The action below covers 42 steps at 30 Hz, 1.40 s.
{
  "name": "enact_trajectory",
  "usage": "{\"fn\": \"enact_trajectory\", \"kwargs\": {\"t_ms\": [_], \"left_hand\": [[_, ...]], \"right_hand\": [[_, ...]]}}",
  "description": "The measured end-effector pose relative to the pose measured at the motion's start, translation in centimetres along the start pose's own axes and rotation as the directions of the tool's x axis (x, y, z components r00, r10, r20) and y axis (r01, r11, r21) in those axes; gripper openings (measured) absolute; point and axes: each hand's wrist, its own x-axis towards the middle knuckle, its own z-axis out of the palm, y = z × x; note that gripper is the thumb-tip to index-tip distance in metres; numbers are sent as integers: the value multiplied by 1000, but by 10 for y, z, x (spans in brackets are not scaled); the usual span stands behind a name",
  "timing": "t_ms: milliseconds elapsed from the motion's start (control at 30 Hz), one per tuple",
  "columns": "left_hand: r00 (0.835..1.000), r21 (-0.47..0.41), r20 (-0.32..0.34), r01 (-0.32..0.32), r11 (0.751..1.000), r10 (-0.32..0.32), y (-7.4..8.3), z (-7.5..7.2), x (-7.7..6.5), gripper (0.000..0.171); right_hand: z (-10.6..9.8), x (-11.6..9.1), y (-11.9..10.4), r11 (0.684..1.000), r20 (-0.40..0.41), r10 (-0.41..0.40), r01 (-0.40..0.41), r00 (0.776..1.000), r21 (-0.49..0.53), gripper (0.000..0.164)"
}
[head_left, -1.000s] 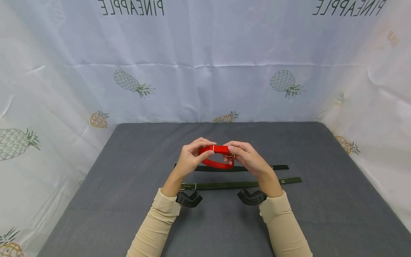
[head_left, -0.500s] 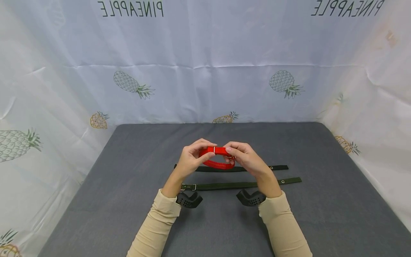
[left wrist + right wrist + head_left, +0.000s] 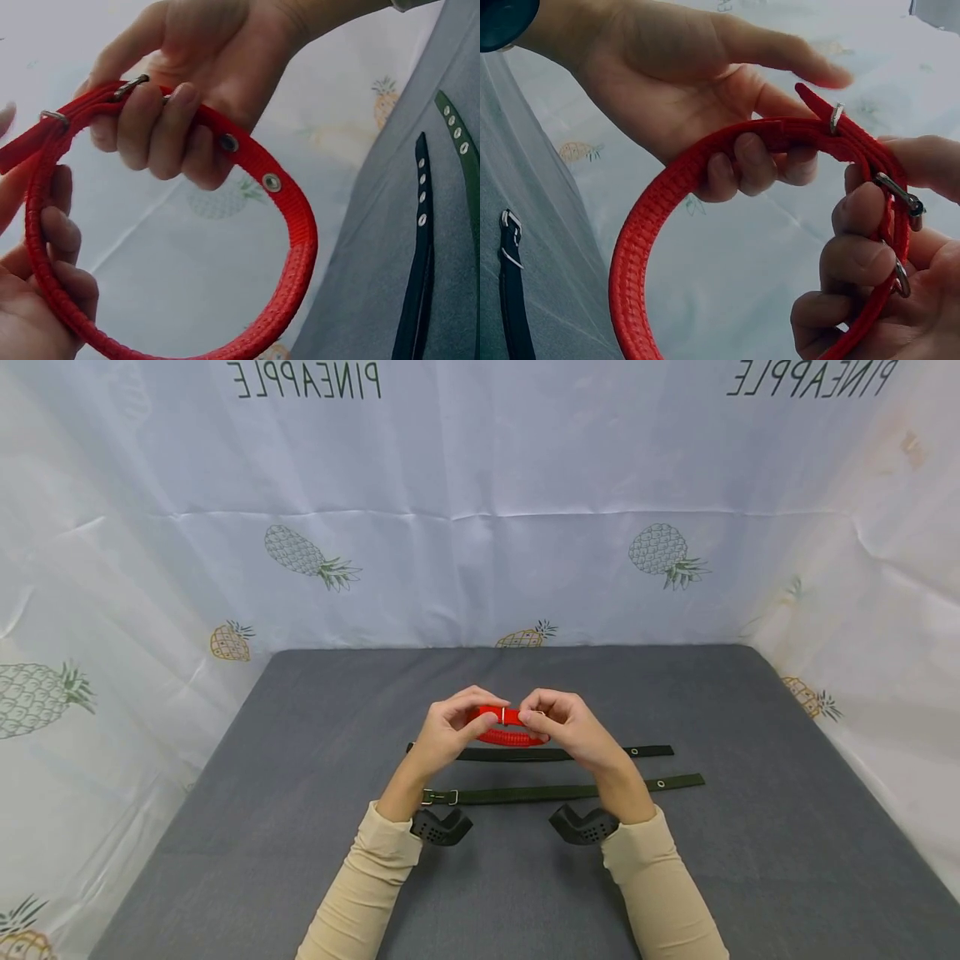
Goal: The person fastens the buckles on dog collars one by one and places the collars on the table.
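Note:
A red dog collar [image 3: 510,738], closed into a loop, is held up over the table between both hands. My left hand [image 3: 447,727] holds its left part, with fingers curled under the band in the right wrist view. My right hand [image 3: 573,731] grips the collar by its metal buckle [image 3: 896,193], thumb and fingers pinching the band there. The strap's tip [image 3: 814,101] passes through the buckle and sticks out beyond a metal keeper loop [image 3: 837,118]. A D-ring [image 3: 902,279] sits among my right fingers. Metal eyelets [image 3: 271,182] line the band.
Beneath the hands a black collar [image 3: 517,755] lies straight across the grey table [image 3: 337,710]. Nearer to me lies a dark green collar [image 3: 525,794], parallel to it. Pineapple-print curtains [image 3: 480,577] enclose the table's back and sides. Black camera mounts [image 3: 442,827] sit under both wrists.
My right hand has shifted slightly left, its thumb and fingers now covering the buckle area in the head view. Less of the red strap shows between the hands, and the collar sits slightly lower.

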Motion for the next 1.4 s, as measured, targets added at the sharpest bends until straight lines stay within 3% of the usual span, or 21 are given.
{"fn": "enact_trajectory", "kwargs": {"t_ms": [233,433,667,800,900,1033,1200,1400], "left_hand": [[1000,-7,-12,15,1000,-15,0,-6,0,37],[1000,5,-10,27,1000,-27,0,-9,0,34],[997,21,-1,75,997,-75,0,-12,-2,32],[994,27,-11,110,994,-109,-1,-16,-2,33],[990,46,-40,134,990,-133,-3,-20,-2,31],[987,83,-115,121,989,-111,-6,-29,-2,26],[970,110,-216,138,984,-112,-5,-40,-2,24],[957,97,-247,183,978,-154,-6,-44,-3,25]], "right_hand": [[-6,-3,-2,997,-16,71,-71,997,-10,9],[-8,-5,-5,997,-5,73,-74,997,-36,11],[-11,-4,-5,989,23,105,-102,994,-106,36],[-12,0,-4,985,41,91,-84,995,-152,35],[-13,2,-2,982,48,95,-86,994,-170,33],[-14,4,3,972,30,126,-117,992,-205,29],[-19,5,16,935,-23,157,-156,987,-318,23],[-25,7,33,885,-66,134,-149,989,-442,19]]}}
